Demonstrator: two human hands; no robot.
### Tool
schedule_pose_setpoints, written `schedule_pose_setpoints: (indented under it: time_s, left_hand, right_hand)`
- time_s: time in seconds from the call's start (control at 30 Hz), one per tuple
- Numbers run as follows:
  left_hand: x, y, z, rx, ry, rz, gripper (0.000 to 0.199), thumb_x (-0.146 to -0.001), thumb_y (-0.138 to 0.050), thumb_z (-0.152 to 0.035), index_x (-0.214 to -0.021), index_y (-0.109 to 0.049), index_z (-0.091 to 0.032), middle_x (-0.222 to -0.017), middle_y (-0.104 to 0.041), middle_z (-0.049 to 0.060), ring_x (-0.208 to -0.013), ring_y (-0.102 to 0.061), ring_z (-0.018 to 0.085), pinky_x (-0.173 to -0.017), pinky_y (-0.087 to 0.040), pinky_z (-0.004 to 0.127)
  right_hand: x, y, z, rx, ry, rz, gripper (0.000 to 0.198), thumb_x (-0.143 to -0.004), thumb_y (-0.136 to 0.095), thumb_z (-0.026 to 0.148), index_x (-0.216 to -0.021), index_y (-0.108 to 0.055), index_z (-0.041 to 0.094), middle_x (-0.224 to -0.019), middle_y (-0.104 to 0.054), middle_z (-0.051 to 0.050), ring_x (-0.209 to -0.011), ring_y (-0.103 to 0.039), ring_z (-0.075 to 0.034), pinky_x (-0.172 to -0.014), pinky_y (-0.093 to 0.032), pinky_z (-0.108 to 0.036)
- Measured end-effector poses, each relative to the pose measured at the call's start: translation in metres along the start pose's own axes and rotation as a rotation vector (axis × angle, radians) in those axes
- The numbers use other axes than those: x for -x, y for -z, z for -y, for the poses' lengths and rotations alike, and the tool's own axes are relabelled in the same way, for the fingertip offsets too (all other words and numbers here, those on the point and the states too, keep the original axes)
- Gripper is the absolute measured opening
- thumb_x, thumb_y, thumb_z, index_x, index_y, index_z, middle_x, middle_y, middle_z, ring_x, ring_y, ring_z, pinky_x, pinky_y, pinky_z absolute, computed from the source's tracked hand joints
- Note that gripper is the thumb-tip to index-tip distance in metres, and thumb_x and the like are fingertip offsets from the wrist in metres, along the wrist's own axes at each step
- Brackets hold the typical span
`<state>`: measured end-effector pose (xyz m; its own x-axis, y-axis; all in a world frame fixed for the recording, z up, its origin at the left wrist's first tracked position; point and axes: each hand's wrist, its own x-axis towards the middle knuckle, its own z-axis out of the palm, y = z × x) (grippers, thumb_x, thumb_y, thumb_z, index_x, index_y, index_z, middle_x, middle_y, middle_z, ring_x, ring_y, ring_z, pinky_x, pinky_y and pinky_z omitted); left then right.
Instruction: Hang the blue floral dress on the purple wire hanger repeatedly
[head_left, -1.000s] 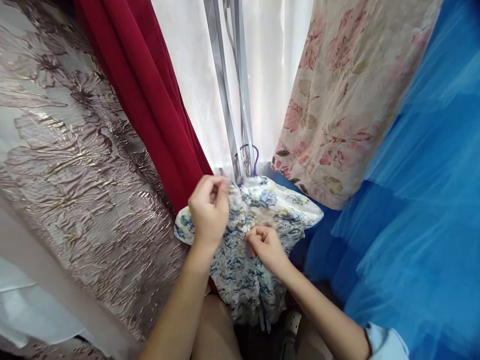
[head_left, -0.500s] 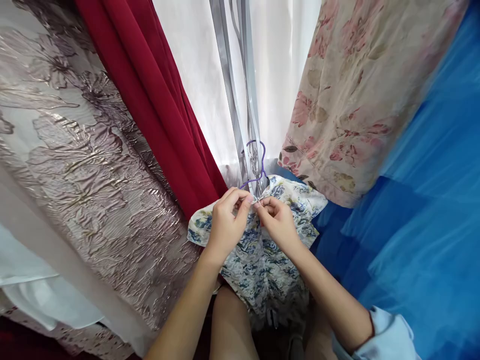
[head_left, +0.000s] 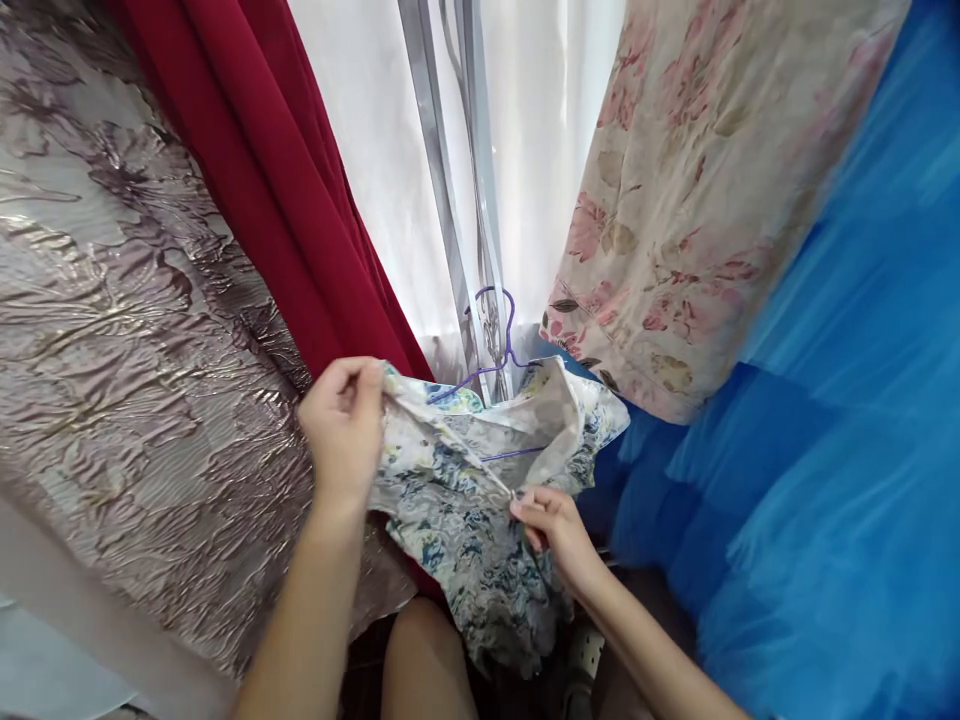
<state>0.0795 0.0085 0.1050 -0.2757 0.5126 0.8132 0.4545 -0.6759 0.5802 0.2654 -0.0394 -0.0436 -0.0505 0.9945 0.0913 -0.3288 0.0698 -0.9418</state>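
Note:
A white floral garment (head_left: 465, 540) with a blue and yellow print hangs in front of me on a purple hanger (head_left: 511, 330). Its neckline gapes, showing the pale inside and the hanger's lower bar. At the garment's left shoulder, my left hand (head_left: 343, 430) is closed on the edge of the cloth. Lower down, near the middle front, my right hand (head_left: 555, 528) pinches the bottom of the opening with thumb and fingers. The opening's edge runs taut between both hands. Whether a small fastener sits in the right fingertips, I cannot tell.
Grey ribbons (head_left: 442, 170) hang before a white curtain (head_left: 360, 110) behind the hanger. Red cloth (head_left: 270, 220) and a textured mauve fabric (head_left: 135, 400) are on the left. A pink floral cloth (head_left: 660, 230) and blue tulle (head_left: 810, 430) hang on the right. My leg (head_left: 424, 665) is below.
My hands, together at the neckline before, have parted: the left went left to the shoulder, the right moved down. The neckline now stands open, and the view has shifted slightly.

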Motion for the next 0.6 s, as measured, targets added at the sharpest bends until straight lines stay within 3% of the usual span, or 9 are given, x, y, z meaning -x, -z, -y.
schedule_pose_setpoints:
  time_s: [0.17,0.33,0.47,0.6]
  left_hand:
    - [0.004,0.051,0.063,-0.153,0.138,-0.031,0.018,-0.088,-0.063,-0.034,-0.088,-0.068,-0.016,-0.078,-0.065,0.001,-0.072,-0.059,0.015,-0.068,-0.048,0.024]
    - [0.066,0.059,0.112,-0.034,0.430,-0.056,0.030,-0.084,-0.063,-0.046,-0.089,-0.063,-0.016,-0.078,-0.061,0.000,-0.073,-0.054,0.014,-0.068,-0.046,0.023]
    - [0.128,0.040,0.107,0.053,0.581,0.177,0.037,-0.085,-0.063,-0.053,-0.083,-0.065,-0.015,-0.072,-0.062,0.002,-0.067,-0.056,0.016,-0.059,-0.045,0.024]
    - [0.158,0.016,0.077,0.148,0.526,0.483,0.029,-0.093,-0.059,-0.044,-0.083,-0.066,-0.017,-0.078,-0.063,0.002,-0.075,-0.058,0.017,-0.069,-0.047,0.026]
  right_hand:
    - [0.039,0.025,-0.028,-0.003,-0.121,0.045,0.036,-0.080,-0.074,0.040,-0.061,-0.053,0.019,-0.038,-0.042,0.009,-0.040,-0.024,-0.007,-0.049,-0.014,-0.026]
    - [0.059,0.034,-0.043,0.008,-0.189,0.111,0.036,-0.083,-0.073,0.040,-0.060,-0.054,0.019,-0.041,-0.046,0.006,-0.042,-0.028,-0.009,-0.051,-0.016,-0.027]
    - [0.071,0.047,-0.058,0.037,-0.213,0.066,0.035,-0.083,-0.070,0.044,-0.062,-0.056,0.020,-0.046,-0.048,0.004,-0.046,-0.032,-0.011,-0.052,-0.019,-0.028]
    - [0.072,0.066,-0.069,0.173,-0.163,0.018,0.033,-0.086,-0.068,0.041,-0.066,-0.053,0.020,-0.055,-0.046,0.004,-0.053,-0.035,-0.013,-0.054,-0.023,-0.028]
